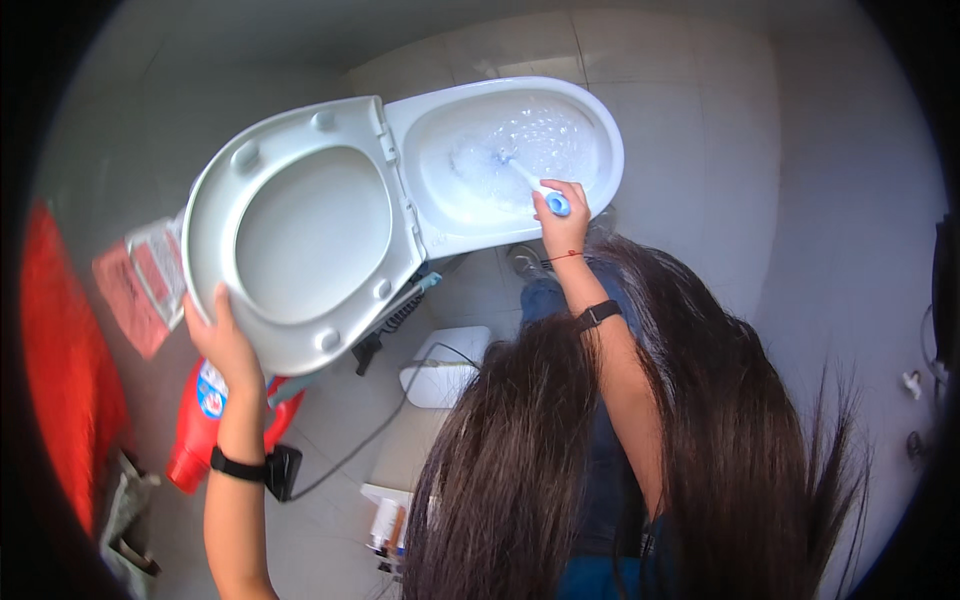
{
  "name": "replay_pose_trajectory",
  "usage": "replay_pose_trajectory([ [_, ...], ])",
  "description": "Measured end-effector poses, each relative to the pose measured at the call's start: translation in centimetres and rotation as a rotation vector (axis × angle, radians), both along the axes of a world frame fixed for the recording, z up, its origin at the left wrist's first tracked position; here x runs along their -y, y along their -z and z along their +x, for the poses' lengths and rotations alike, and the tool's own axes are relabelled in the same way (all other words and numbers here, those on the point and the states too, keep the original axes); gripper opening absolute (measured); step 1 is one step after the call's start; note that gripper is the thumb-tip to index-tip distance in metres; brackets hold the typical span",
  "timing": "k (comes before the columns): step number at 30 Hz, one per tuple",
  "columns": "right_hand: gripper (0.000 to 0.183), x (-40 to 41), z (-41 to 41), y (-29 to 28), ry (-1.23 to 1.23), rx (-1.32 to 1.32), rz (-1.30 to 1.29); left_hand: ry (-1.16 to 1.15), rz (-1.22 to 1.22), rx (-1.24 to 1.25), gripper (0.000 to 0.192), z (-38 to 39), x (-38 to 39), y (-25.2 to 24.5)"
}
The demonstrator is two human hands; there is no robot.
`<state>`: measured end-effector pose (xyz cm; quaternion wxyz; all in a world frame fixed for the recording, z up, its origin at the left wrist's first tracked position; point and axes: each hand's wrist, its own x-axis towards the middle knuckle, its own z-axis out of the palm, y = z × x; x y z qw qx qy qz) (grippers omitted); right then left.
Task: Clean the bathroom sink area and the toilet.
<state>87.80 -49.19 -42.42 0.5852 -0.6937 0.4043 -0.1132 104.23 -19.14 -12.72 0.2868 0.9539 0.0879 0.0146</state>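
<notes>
My right hand (564,217) is closed around the upper end of a white toilet brush handle (525,172) with a blue end. The brush points down into a white toilet bowl (611,142), where bubbly water hides most of its head. Left of the bowl stands the raised toilet seat (217,217), with the lid (319,232) showing through its opening. My left hand (225,345) grips the seat's outer edge, thumb on the face towards me; its other fingers are mostly hidden behind the edge.
Below the seat are a red plastic jug (191,420) with a label and a white lidded bin (450,360). A dark cable (360,435) crosses the tiled floor. A pink printed packet (135,292) and red fabric (67,375) are at left. Long hair (510,465) hangs across the lower view.
</notes>
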Motion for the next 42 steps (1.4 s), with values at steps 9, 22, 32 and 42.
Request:
replay_pose_trajectory([
  [9, 0.025, 3.5, -7.2, -4.9, 0.093, -0.09, 0.136, -0.049, 0.094, 0.003, 0.038, 2.1, -1.9, 1.7],
  [22, 0.039, 3.9, -9.8, -4.9, -0.733, -0.778, -0.327, 0.025, 0.356, -0.066, 0.051, 3.9, 0.2, 0.5],
  [32, 0.04, -0.5, -2.4, -11.9, -1.004, -0.776, -0.509, -0.019, 0.41, -0.043, 0.047, 3.4, -0.1, 0.5],
  [42, 0.05, 4.1, -6.5, -5.4, -0.625, -0.926, -0.418, 0.019, 0.392, 0.044, 0.044, 3.2, 0.1, 0.8],
])
